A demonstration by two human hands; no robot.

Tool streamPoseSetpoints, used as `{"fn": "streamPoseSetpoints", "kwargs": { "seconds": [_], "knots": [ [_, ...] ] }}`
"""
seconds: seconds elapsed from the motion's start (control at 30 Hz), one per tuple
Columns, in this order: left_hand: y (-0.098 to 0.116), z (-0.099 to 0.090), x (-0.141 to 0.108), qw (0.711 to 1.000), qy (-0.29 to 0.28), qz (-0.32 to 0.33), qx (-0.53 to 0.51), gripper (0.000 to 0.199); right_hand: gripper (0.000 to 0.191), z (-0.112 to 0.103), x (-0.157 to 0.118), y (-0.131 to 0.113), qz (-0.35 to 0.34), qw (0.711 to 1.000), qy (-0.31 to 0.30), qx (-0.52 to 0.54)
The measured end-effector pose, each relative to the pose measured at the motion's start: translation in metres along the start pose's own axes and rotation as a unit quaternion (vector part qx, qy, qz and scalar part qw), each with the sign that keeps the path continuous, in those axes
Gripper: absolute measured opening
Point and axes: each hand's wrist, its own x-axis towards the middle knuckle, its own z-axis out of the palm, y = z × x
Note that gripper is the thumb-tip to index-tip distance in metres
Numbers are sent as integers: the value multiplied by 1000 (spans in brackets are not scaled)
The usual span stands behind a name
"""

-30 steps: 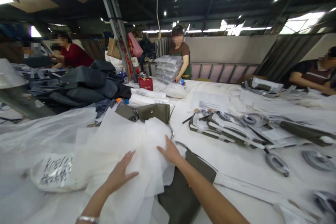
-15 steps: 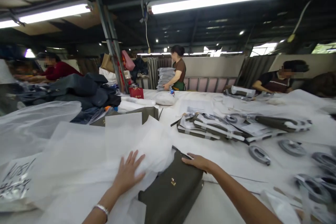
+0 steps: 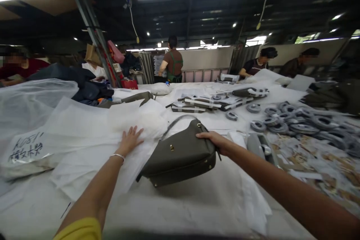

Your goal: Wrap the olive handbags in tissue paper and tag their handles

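Note:
An olive-grey handbag [image 3: 180,150] with a small gold clasp and metal studs on its base is tilted in front of me. My right hand [image 3: 212,140] grips its right end, fingers closed on the edge. A thin strap arches up behind the bag. To the left, my left hand [image 3: 131,141] lies with fingers spread on white translucent sheets [image 3: 95,123], holding nothing. The bag's left end is close beside these sheets. A clear plastic bag with black handwriting [image 3: 28,146] lies at the far left.
Rolled grey straps [image 3: 295,120] pile up at the right, near brown and clear small packets [image 3: 329,172]. Flat olive bag pieces [image 3: 197,103] lie behind the handbag. Dark material [image 3: 75,78] is heaped at back left. Several people work beyond the table, one in a green apron [image 3: 174,63].
The handbag has been raised and turned, showing its studded base, with my right hand on its right end. My left hand stays spread on the sheets. The view has swung right.

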Motion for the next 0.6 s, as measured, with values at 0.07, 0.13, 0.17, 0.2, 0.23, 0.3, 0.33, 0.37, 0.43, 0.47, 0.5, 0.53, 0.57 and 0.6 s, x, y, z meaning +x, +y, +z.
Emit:
{"fn": "streamPoseSetpoints", "kwargs": {
  "seconds": [0.07, 0.13, 0.17, 0.2, 0.23, 0.3, 0.33, 0.37, 0.43, 0.47, 0.5, 0.53, 0.57, 0.6],
  "knots": [
    [6, -9, -7, 1000, -9, 2, 0, 65, 22, -20, -47, -15, -24, 999, 44, 2],
    [14, -16, -12, 1000, -13, -3, -5, 66, 21, -41, -91, -27, -37, 996, 84, 18],
    [17, -20, -13, 1000, -16, -7, -11, 66, 21, -51, -111, -31, -45, 993, 102, 27],
    [20, -24, -13, 1000, -20, -11, -19, 66, 21, -60, -128, -34, -56, 991, 119, 35],
    [23, -29, -12, 999, -24, -15, -29, 67, 21, -67, -141, -36, -72, 988, 133, 41],
    [26, -42, -9, 998, -27, -21, -56, 70, 22, -77, -158, -36, -105, 982, 150, 46],
    [27, -52, -8, 997, -25, -23, -71, 72, 23, -80, -161, -34, -117, 980, 153, 46],
    [28, -62, -8, 996, -18, -22, -88, 73, 25, -81, -161, -30, -125, 979, 152, 46],
    [34, -84, -15, 992, 1, -13, -126, 76, 28, -77, -157, -16, -123, 982, 136, 51],
    [39, -94, -21, 989, 12, -2, -149, 79, 29, -73, -152, -6, -117, 983, 126, 58],
    [45, -100, -28, 985, 21, 10, -173, 83, 30, -68, -147, 6, -101, 987, 107, 66],
    [53, -103, -34, 979, 27, 35, -199, 84, 31, -62, -139, 20, -84, 990, 90, 72],
    [62, -103, -39, 967, 42, 73, -239, 84, 31, -56, -130, 34, -67, 992, 75, 73],
    [74, -99, -41, 937, 60, 137, -315, 92, 29, -52, -119, 48, -45, 995, 67, 63]
  ]
}}
